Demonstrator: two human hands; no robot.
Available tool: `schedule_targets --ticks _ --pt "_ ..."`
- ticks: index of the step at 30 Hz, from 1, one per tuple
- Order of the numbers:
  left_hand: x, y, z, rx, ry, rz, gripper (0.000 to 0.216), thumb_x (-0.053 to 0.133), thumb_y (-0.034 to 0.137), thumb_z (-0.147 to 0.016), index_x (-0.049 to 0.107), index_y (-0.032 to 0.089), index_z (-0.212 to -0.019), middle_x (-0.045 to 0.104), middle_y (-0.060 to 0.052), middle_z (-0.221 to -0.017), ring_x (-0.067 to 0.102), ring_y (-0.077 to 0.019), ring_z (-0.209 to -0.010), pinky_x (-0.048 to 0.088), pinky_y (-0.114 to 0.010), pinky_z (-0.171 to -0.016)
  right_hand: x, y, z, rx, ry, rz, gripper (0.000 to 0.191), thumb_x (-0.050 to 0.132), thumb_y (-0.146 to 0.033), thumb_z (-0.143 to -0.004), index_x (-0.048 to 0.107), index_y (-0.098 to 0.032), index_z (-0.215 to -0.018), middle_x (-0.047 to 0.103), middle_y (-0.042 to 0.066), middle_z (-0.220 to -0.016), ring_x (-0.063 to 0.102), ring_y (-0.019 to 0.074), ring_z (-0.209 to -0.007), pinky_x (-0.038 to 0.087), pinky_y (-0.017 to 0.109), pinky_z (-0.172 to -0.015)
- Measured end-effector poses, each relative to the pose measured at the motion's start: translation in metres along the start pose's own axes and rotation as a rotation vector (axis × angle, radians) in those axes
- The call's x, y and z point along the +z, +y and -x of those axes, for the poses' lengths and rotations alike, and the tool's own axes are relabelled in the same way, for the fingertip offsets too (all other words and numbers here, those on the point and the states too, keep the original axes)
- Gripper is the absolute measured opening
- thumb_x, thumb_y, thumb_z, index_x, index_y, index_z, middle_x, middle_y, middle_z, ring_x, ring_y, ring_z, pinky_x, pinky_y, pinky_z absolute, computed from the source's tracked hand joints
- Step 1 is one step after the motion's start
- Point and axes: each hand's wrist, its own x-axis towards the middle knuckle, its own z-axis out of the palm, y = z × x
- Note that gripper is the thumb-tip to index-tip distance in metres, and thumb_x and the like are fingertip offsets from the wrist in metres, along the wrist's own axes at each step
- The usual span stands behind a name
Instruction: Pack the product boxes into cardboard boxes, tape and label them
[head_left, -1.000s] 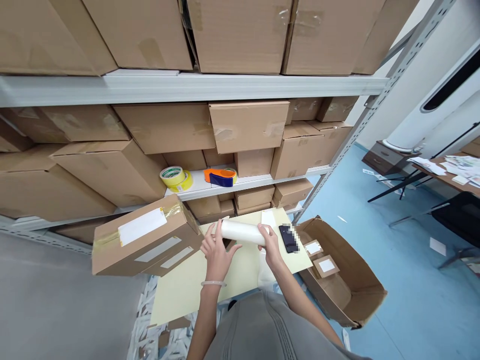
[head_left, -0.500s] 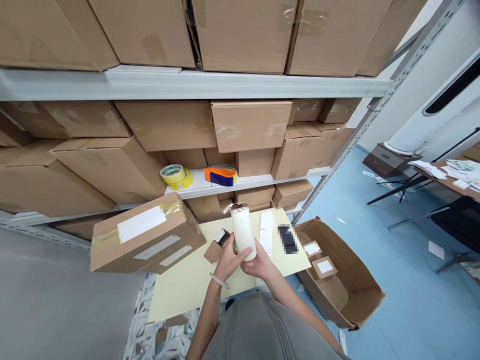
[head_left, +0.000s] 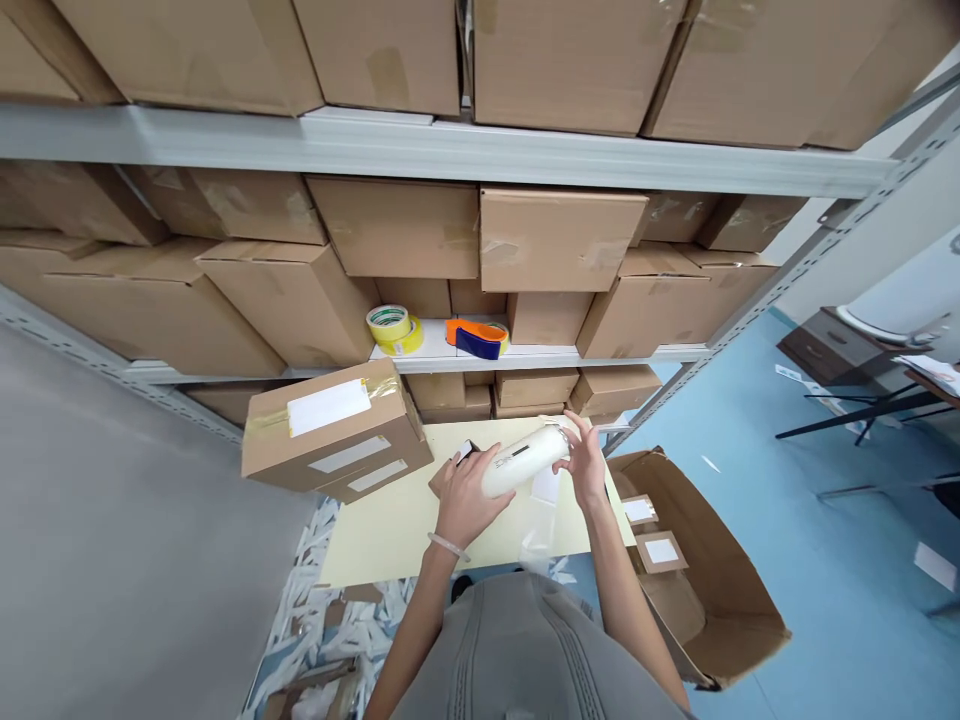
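- We see both hands up over the pale yellow tabletop [head_left: 375, 535], sharing one white cylinder [head_left: 525, 462]. It is held clear of the surface and lies nearly level, its far end tipped up towards two o'clock.
- The left hand [head_left: 466, 497] is clamped round the near, lower end, fingers curled under the body and thumb on top. A thin bracelet [head_left: 448, 545] sits on that wrist.
- The right hand [head_left: 586, 466] closes on the far end with its fingertips, the fingers fanned around what looks like the cap. We cannot tell whether the cap is loose or tight.
- We judge the step in hand to be turning the cylinder over for a look or working at its end. A dark printed mark on its side faces up.
- A small brown box [head_left: 444, 478] lies on the tabletop just beside the left hand, at ten o'clock from it. A clear wrapper [head_left: 541, 520] lies at six o'clock from the cylinder.
- A taped carton [head_left: 337, 437] rests at nine o'clock. An open carton [head_left: 720, 590] stands on the floor at four o'clock.
- Tape rolls [head_left: 395, 328] and a tape dispenser [head_left: 478, 338] sit on the shelf at twelve o'clock, well apart from the hands.
- In our judgement, any next move calls for one hand to stay firm, since the smooth cylinder could slip or roll.
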Motion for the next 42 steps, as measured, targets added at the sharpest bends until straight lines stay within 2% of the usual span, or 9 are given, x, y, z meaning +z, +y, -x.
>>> schedule_targets --ticks 4,11,16,20,25,29,34,37,42 --pt "-0.006 0.008 -0.002 -0.035 0.029 0.099 0.069 0.076 0.038 -0.071 0.049 0.027 -0.133 0.062 -0.007 -0.123 0.060 -0.0271 -0.112 0.048 -0.041 -0.095 -0.001 0.012 -0.001 0.095 -0.029 0.100 0.051 0.067 -0.057 -0.075 0.063 -0.024 -0.114 0.063 0.001 -0.090 0.055 0.0120 -0.065 0.039 0.017 -0.039" --pt "-0.015 0.017 -0.009 -0.074 0.291 0.343 0.063 0.074 0.044 -0.076 0.045 0.023 -0.128 0.047 -0.012 -0.132 0.058 -0.0229 -0.110 0.049 -0.040 -0.096 0.014 0.062 0.016 0.484 0.021 -0.236 0.035 0.068 -0.048 -0.079 0.065 -0.017 -0.094 0.065 0.003 -0.079 0.057 0.0114 -0.057 0.042 0.018 -0.039" --pt "-0.016 0.007 -0.009 -0.061 0.257 0.450 0.054 0.059 0.042 -0.088 0.039 0.023 -0.135 0.040 -0.014 -0.138 0.058 -0.0227 -0.113 0.047 -0.042 -0.100 0.023 0.084 0.023 0.651 0.085 -0.314 0.029 0.067 -0.045 -0.081 0.058 -0.018 -0.089 0.065 0.001 -0.069 0.059 0.0119 -0.052 0.047 0.020 -0.041" --pt "-0.016 -0.020 -0.002 -0.083 0.252 0.456 0.039 0.037 0.037 -0.098 0.043 0.022 -0.133 0.046 -0.014 -0.133 0.053 -0.0220 -0.120 0.045 -0.039 -0.101 0.016 0.077 0.014 0.513 0.185 -0.258 0.026 0.068 -0.044 -0.081 0.056 -0.022 -0.088 0.064 -0.002 -0.069 0.060 0.0113 -0.055 0.047 0.018 -0.041" --pt "-0.001 -0.068 0.017 -0.314 0.254 0.129 0.031 0.050 0.037 -0.091 0.059 0.023 -0.116 0.051 -0.013 -0.126 0.046 -0.0283 -0.126 0.036 -0.048 -0.107 0.001 0.051 -0.003 0.232 0.246 -0.078 0.035 0.067 -0.053 -0.078 0.057 -0.025 -0.097 0.063 -0.003 -0.081 0.059 0.0106 -0.064 0.047 0.018 -0.046" --pt "0.023 -0.096 0.034 -0.524 0.181 -0.010 0.027 0.058 0.037 -0.086 0.066 0.027 -0.110 0.042 -0.013 -0.137 0.036 -0.0351 -0.133 0.026 -0.057 -0.109 0.003 0.032 -0.015 0.018 0.272 0.183 0.043 0.067 -0.056 -0.075 0.057 -0.022 -0.098 0.056 -0.004 -0.078 0.047 0.0071 -0.054 0.035 0.017 -0.040" --pt "0.054 -0.122 0.047 -0.726 0.188 0.209 0.059 0.068 0.038 -0.078 0.051 0.030 -0.134 0.031 -0.013 -0.143 0.028 -0.0363 -0.138 0.031 -0.057 -0.108 0.026 0.020 -0.017 -0.275 0.250 0.640 0.047 0.067 -0.053 -0.074 0.060 -0.020 -0.106 0.049 -0.004 -0.077 0.039 0.0086 -0.058 0.036 0.020 -0.048" --pt "0.071 -0.138 0.052 -0.711 0.235 0.354 0.073 0.071 0.035 -0.075 0.043 0.026 -0.142 0.032 -0.014 -0.139 0.025 -0.0314 -0.141 0.037 -0.048 -0.109 0.044 0.021 -0.012 -0.400 0.183 0.859 0.045 0.067 -0.050 -0.075 0.062 -0.019 -0.107 0.047 -0.004 -0.074 0.038 0.0105 -0.062 0.038 0.023 -0.057" --pt "0.090 -0.157 0.049 -0.678 0.263 0.607 0.066 0.069 0.031 -0.077 0.048 0.020 -0.138 0.041 -0.015 -0.133 0.047 -0.0280 -0.126 0.055 -0.039 -0.092 0.071 0.035 -0.011 -0.458 -0.041 1.067 0.043 0.066 -0.050 -0.078 0.061 -0.020 -0.109 0.052 -0.002 -0.075 0.043 0.0133 -0.063 0.041 0.026 -0.067"
